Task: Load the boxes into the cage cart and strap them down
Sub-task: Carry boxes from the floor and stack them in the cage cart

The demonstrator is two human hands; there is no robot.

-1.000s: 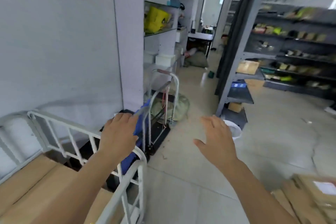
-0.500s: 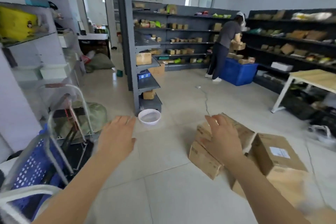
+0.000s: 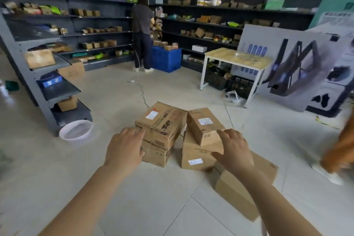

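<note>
Several brown cardboard boxes stand stacked on the tiled floor ahead of me. A wide box [image 3: 162, 120] with a white label tops the left stack, over a lower box [image 3: 156, 155]. A smaller box [image 3: 204, 124] sits on a bigger one [image 3: 197, 156] on the right, and another box [image 3: 239, 193] lies nearer me. My left hand [image 3: 125, 149] hovers open by the left stack's near corner. My right hand [image 3: 234, 149] reaches open beside the small box. Neither hand holds anything. The cage cart is out of view.
A grey shelf unit [image 3: 47, 74] stands at the left with a white basin [image 3: 75, 131] at its foot. A person [image 3: 142, 32] works at the back shelves by a blue crate [image 3: 166, 59]. A wooden table [image 3: 237, 59] stands right, and another person's leg [image 3: 341, 151] at the right edge.
My view has swung right, away from the cage cart and hand truck, onto the stacked boxes. Both hands have moved forward toward the boxes, still open.
</note>
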